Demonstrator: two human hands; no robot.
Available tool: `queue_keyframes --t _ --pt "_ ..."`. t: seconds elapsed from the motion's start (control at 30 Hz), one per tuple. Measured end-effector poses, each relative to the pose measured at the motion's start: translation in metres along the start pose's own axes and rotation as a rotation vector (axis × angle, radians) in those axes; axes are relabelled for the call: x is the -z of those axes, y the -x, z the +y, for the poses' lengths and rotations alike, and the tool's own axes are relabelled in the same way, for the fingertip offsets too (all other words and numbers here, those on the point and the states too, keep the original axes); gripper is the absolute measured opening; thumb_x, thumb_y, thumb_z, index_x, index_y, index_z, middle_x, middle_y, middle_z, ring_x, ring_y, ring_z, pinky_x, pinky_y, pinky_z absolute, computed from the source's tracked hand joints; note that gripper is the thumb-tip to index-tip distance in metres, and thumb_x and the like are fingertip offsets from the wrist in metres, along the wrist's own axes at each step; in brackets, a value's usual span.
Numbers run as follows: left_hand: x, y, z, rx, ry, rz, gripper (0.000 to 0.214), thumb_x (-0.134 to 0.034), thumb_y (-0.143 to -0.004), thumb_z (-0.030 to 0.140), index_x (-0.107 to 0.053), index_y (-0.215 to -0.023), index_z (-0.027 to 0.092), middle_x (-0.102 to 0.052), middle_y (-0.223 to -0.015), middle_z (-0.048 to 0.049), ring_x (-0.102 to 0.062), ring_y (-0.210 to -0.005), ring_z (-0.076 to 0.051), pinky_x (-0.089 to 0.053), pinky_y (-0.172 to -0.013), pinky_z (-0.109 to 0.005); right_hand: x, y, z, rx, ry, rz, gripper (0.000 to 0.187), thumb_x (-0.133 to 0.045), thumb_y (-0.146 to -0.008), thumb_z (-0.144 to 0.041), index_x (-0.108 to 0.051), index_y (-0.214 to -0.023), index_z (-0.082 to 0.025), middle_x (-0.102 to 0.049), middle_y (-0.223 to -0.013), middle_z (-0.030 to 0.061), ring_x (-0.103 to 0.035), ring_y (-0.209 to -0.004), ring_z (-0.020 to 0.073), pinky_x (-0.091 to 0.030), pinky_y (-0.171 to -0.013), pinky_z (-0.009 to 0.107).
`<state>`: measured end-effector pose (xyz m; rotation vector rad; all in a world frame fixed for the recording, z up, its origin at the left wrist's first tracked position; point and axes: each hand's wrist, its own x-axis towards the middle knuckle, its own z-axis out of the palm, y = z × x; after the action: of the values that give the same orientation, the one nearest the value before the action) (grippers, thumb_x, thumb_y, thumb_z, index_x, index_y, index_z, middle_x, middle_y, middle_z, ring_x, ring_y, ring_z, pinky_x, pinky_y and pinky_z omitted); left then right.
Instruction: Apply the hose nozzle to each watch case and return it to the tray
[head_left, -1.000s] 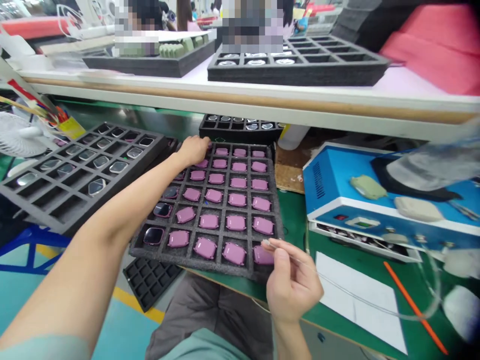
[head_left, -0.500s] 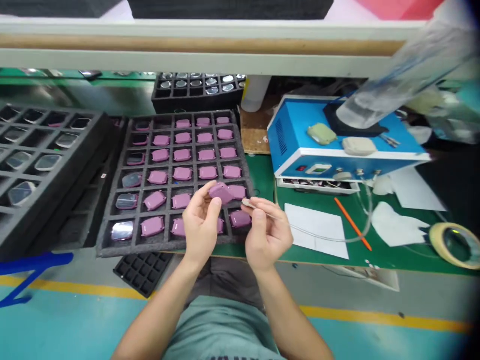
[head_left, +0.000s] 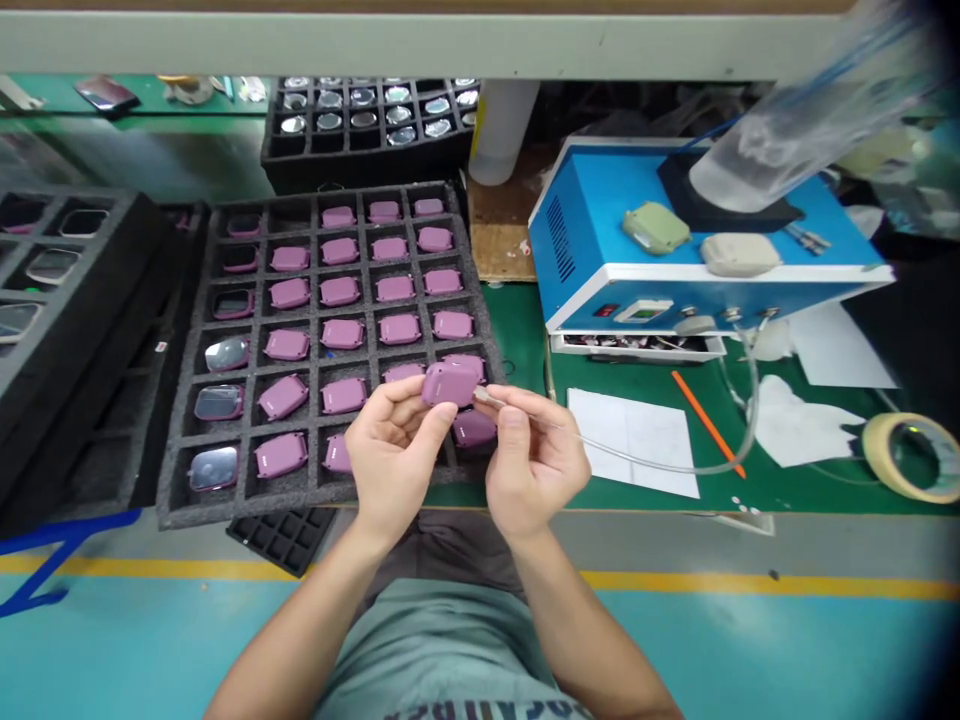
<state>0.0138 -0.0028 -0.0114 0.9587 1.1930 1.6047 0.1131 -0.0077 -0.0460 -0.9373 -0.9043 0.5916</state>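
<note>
Thumb and fingers of my left hand (head_left: 390, 460) are closed on a purple watch case (head_left: 450, 383), held above the front right of a dark foam tray (head_left: 202, 514). My right hand (head_left: 536, 465) pinches a slim dispensing nozzle (head_left: 483, 395) on the end of a clear tube (head_left: 645, 464). The nozzle's pale tip is at the right side of the case; whether it touches, I cannot tell. Similar purple cases (head_left: 282, 456) sit in most of the tray's compartments. The left column has cases with glossy dark glass (head_left: 214, 468).
On the right stands a blue control box (head_left: 577, 230), with a green case (head_left: 656, 228) and a pale case (head_left: 740, 254) on top. White paper (head_left: 634, 440), an orange stick (head_left: 709, 424) and a tape roll (head_left: 911, 457) lie below it. Another foam tray (head_left: 112, 265) is stacked at left.
The nozzle tip and the watch case have come closer together, and the case has turned slightly. My view has tilted down and shifted a little to the right.
</note>
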Motion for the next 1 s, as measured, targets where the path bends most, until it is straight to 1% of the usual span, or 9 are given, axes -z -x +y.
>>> queue_keyframes --t 0.23,0.43,0.57,0.8,1.0 --pt "0.0003 0.0005 0.0006 -0.014 -0.006 -0.012 0.027 -0.089 -0.082 0.022 -0.075 -0.103 0.017 -0.085 -0.098 -0.0059 -0.084 -0.087 -0.018 -0.068 -0.081 -0.024 0.0003 -0.0002 -0.0006 -0.004 -0.020 0.002 0.011 -0.068 -0.101 -0.019 -0.075 -0.108 -0.023 -0.080 -0.102 0.0029 -0.082 -0.091 0.0171 -0.073 -0.082 0.034" --pt "0.0007 0.0018 0.0014 0.015 -0.060 0.000 0.032 -0.091 -0.081 0.031 -0.074 -0.105 0.017 -0.085 -0.098 -0.0075 -0.083 -0.089 -0.022 -0.069 -0.083 -0.031 -0.0003 -0.0004 -0.0029 -0.020 0.015 0.004 0.008 -0.067 -0.102 -0.024 -0.073 -0.106 -0.024 -0.079 -0.101 0.0038 -0.082 -0.091 0.0185 -0.074 -0.081 0.037" --pt "0.0012 0.0021 0.0012 0.016 -0.070 0.005 0.035 -0.092 -0.080 0.034 -0.073 -0.104 0.017 -0.084 -0.098 -0.0079 -0.083 -0.088 -0.022 -0.069 -0.082 -0.031 -0.0002 -0.0003 -0.0037 -0.031 0.028 0.004 0.007 -0.067 -0.102 -0.026 -0.072 -0.106 -0.023 -0.079 -0.101 0.0041 -0.082 -0.090 0.0190 -0.074 -0.081 0.038" --pt "0.0000 0.0018 0.0018 -0.017 -0.031 0.002 0.030 -0.092 -0.080 0.026 -0.074 -0.102 0.018 -0.085 -0.096 -0.0064 -0.083 -0.086 -0.020 -0.068 -0.080 -0.025 -0.0005 -0.0003 -0.0027 -0.020 -0.008 0.002 0.009 -0.067 -0.101 -0.021 -0.074 -0.107 -0.024 -0.079 -0.101 0.0033 -0.082 -0.091 0.0176 -0.073 -0.081 0.035" --pt "0.0002 0.0027 0.0023 -0.038 -0.053 -0.007 0.028 -0.090 -0.080 0.023 -0.073 -0.102 0.018 -0.085 -0.095 -0.0066 -0.083 -0.084 -0.019 -0.067 -0.078 -0.024 0.0000 -0.0002 -0.0029 -0.027 0.007 -0.005 0.008 -0.067 -0.101 -0.022 -0.073 -0.106 -0.024 -0.079 -0.103 0.0041 -0.081 -0.092 0.0191 -0.073 -0.082 0.038"
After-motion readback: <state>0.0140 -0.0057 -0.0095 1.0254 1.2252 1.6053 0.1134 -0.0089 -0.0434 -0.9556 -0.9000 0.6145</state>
